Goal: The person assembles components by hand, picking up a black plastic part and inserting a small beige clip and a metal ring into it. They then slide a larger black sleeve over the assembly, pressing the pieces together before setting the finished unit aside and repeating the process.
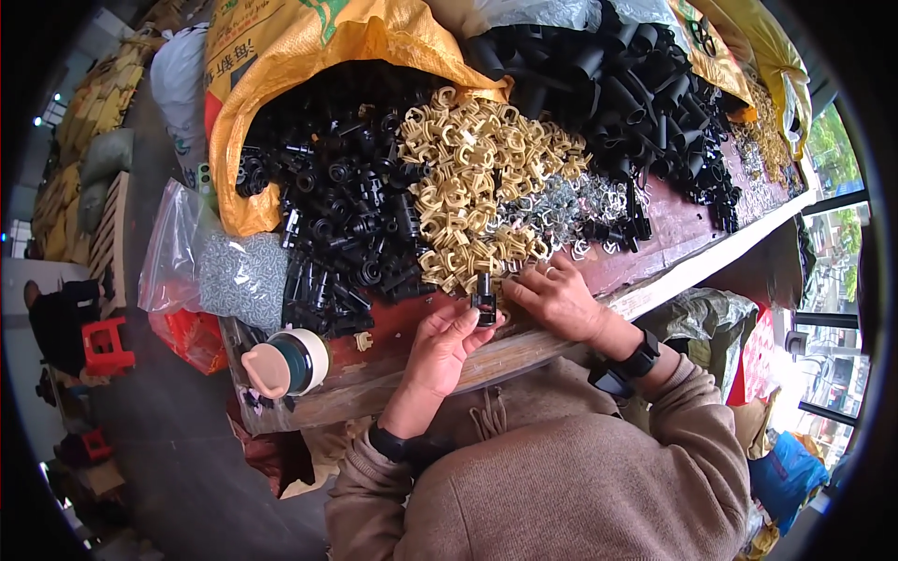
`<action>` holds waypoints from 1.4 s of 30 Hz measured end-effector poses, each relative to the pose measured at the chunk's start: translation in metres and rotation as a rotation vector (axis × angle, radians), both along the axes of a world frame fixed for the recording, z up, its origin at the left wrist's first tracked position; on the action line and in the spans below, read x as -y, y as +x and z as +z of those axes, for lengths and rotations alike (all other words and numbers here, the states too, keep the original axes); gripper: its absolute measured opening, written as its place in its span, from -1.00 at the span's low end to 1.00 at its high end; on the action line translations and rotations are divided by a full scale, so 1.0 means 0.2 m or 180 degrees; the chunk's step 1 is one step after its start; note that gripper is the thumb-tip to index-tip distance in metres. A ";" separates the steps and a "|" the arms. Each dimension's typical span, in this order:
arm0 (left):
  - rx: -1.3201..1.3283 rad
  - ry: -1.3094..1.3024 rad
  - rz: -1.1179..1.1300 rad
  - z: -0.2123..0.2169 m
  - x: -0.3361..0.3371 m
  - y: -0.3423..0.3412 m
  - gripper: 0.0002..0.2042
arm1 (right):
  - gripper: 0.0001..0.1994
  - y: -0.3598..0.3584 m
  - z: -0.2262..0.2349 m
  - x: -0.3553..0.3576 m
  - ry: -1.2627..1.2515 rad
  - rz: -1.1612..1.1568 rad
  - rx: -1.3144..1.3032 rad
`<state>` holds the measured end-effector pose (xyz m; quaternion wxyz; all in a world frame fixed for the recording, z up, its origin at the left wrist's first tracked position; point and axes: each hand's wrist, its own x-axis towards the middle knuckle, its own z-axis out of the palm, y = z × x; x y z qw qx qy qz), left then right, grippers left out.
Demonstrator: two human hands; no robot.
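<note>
My left hand (437, 352) pinches a small black plastic fitting (484, 304) between thumb and fingers, upright at the table's near edge. My right hand (559, 297) is just to its right, fingers curled down at the edge of the piles. Whatever those fingertips may hold is hidden. Right ahead of both hands rises a heap of beige plastic clips (468, 178). Black plastic fittings (346, 215) are heaped to its left. Small silvery and white C-shaped clips (599, 208) lie scattered to its right, close to my right hand.
A cup with a pink lid (268, 372) stands at the table's left corner, beside a clear bag of small grey parts (245, 285). An orange woven sack (374, 35) opens over the piles. Black tubes (627, 103) lie far right. A red stool (105, 346) is on the floor.
</note>
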<state>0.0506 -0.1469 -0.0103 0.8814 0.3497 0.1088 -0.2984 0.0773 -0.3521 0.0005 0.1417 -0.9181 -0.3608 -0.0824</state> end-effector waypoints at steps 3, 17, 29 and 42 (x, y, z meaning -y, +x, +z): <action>0.0032 -0.0074 0.0037 0.00 0.00 0.00 -0.81 | -0.80 0.01 0.00 0.00 -0.0122 -0.0049 -0.0133; -0.0158 -0.1073 -0.0210 0.00 0.08 0.04 -0.74 | -0.90 -0.08 -0.02 -0.04 0.3690 -0.0292 -0.2779; 0.0483 -0.0425 -0.0104 0.04 0.12 0.03 -0.77 | -0.87 -0.04 0.03 0.03 0.3302 -0.0226 -0.2929; 0.0095 -0.0347 -0.0125 0.00 0.09 -0.02 -0.78 | -0.85 -0.07 0.17 -0.03 0.2846 -0.0035 -0.1616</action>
